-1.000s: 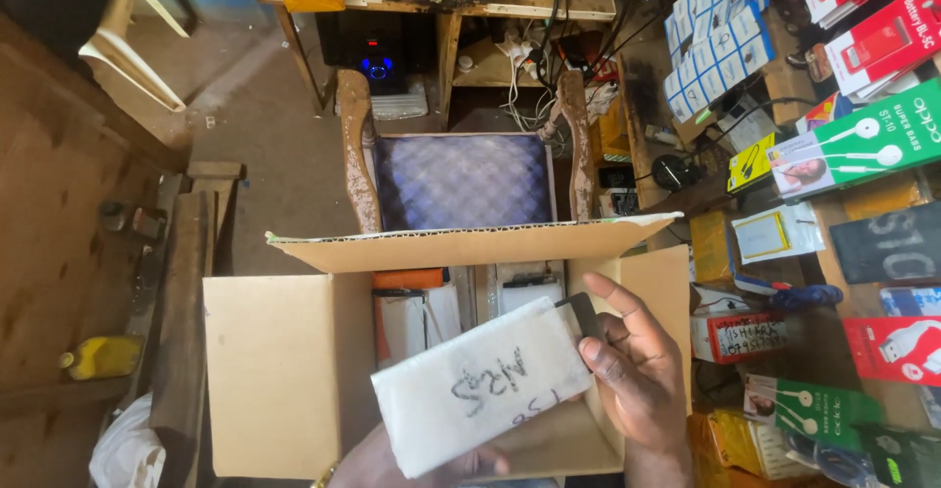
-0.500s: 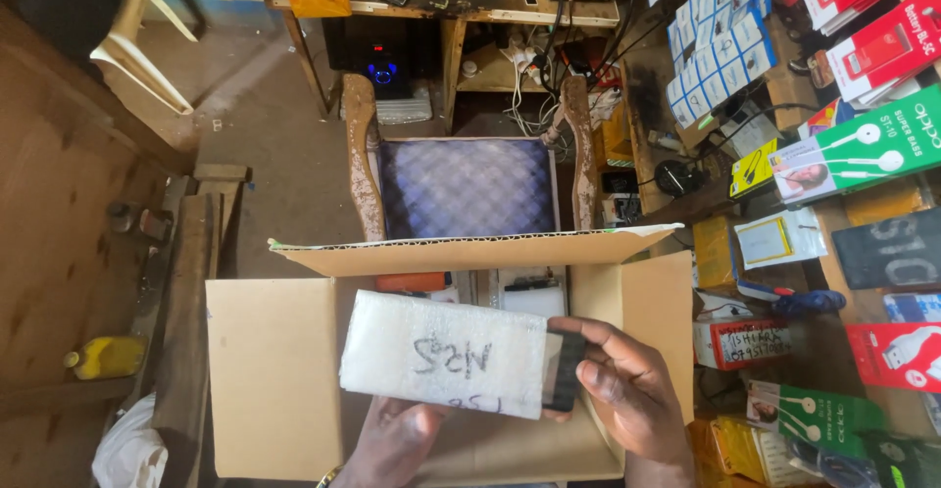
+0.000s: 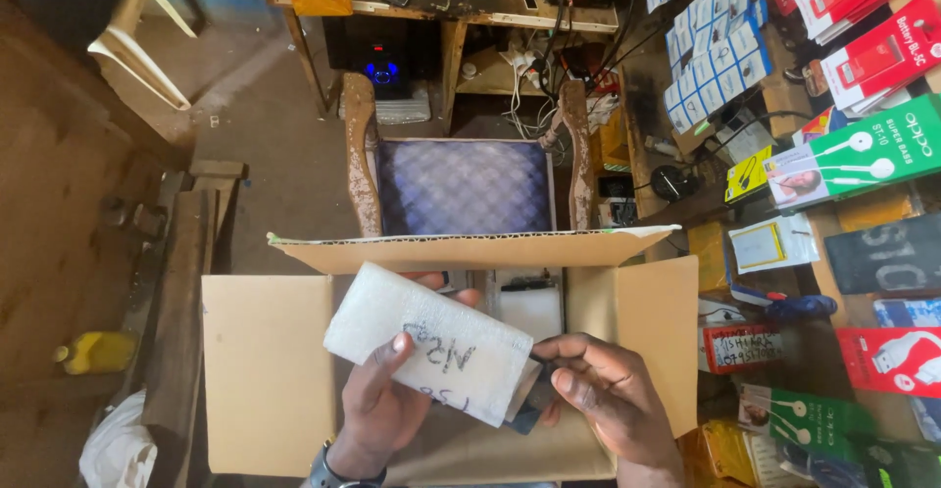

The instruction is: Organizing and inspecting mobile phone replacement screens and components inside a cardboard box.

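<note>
Both hands are up over the open box (image 3: pixel 274 380), and between them they hold a white foam-wrapped packet (image 3: pixel 431 351) with dark handwriting on its face. The left hand (image 3: pixel 377 405) is under the packet, thumb pressed on the top face near the middle, fingers curled round the far long edge. The right hand (image 3: pixel 608 400) pinches the packet's right end, where something dark pokes out of the wrap; I cannot tell what it is.

The packet's long axis runs from upper left down to lower right, tilted across the box's near edge, so the low end lies straight into the right hand while the high end sticks free toward the box's far-left flap. It hangs above the box's middle, clear of the white boxes (image 3: pixel 529 307) inside by the far wall.
</note>
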